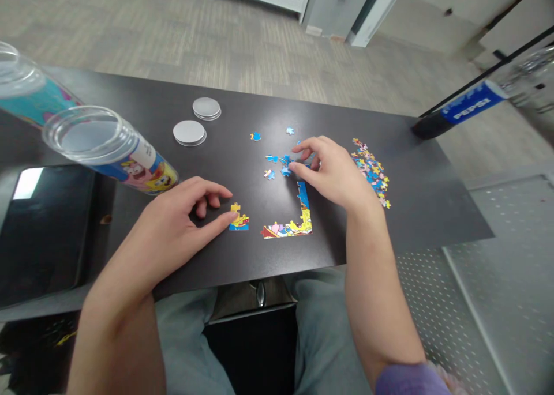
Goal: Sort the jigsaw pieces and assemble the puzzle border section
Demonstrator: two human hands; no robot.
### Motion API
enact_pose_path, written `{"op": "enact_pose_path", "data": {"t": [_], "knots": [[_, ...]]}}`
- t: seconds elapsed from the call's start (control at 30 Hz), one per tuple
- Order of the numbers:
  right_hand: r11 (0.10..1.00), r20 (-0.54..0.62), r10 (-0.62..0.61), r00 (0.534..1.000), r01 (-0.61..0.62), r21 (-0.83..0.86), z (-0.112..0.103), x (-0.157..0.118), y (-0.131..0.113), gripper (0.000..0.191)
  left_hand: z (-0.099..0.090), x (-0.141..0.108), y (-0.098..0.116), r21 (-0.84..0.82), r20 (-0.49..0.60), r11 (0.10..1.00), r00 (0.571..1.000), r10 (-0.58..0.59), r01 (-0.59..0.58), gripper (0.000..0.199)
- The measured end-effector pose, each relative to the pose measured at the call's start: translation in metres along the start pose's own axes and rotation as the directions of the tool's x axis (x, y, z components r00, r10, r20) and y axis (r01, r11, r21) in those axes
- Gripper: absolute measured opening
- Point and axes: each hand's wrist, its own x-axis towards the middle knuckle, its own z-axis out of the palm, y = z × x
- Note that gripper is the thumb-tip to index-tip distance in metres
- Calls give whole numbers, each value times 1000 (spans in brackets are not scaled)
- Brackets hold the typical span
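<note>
My left hand (177, 219) rests on the dark table with thumb and fingers apart. Its thumb tip touches a small joined corner of yellow, red and blue jigsaw pieces (240, 223). To the right lies an L-shaped joined strip of puzzle edge (289, 229), its upright arm blue at the top. My right hand (331, 167) hovers low over several loose blue pieces (285, 161), thumb and index finger apart. The thumb tip is at one blue piece; whether it touches cannot be made out. Some pieces are partly hidden under this hand.
A heap of mixed pieces (373, 173) lies right of my right hand. White lids (189, 132) lie farther back. A clear-topped cartoon canister (116, 147) and a black tablet (43, 228) are on the left. A Pepsi bottle (461, 109) stands at the far right edge.
</note>
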Motion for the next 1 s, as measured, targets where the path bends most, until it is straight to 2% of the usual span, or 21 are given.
{"op": "enact_pose_path", "data": {"t": [0.1, 0.2, 0.27, 0.37, 0.4, 0.5, 0.67, 0.8, 0.93, 1.0], "knots": [[1000, 12, 4, 1000, -4, -11, 0, 0, -5, 11, 1, 1, -1, -11, -24, 1000, 999, 27, -28, 22], [999, 5, -19, 1000, 19, -35, 2, 13, -8, 10, 3, 1, -3, -27, -25, 999, 999, 32, -32, 20], [997, 36, -57, 998, 59, -53, 10, 32, -10, 16, 5, 0, -4, -29, -22, 999, 1000, 22, -22, 20], [994, 88, -79, 993, 86, -68, 28, 67, -11, 37, 6, 0, -4, -26, -24, 1000, 1000, 17, -17, 21], [993, 104, -80, 991, 88, -80, 34, 77, -12, 40, 6, 0, -3, -26, -26, 999, 999, 21, -22, 21], [992, 119, -76, 990, 87, -96, 46, 97, -12, 30, 5, 1, -1, -43, -24, 998, 999, 37, -38, 19], [998, 112, -65, 992, 65, 5, 46, 99, -16, 15, 3, 2, 2, -60, -6, 998, 1000, 18, -18, 18], [998, 172, -15, 985, 3, 69, 44, 95, -18, 11, 4, 3, 2, -80, 11, 997, 1000, -17, 18, 22], [1000, 110, -3, 994, 6, -26, 45, 93, -17, 22, 4, 2, 0, -80, 22, 996, 999, -39, 41, 25], [995, 82, -24, 996, 31, -96, 45, 93, -17, 18, 5, 2, -1, -78, 18, 996, 999, -34, 35, 23]]}}
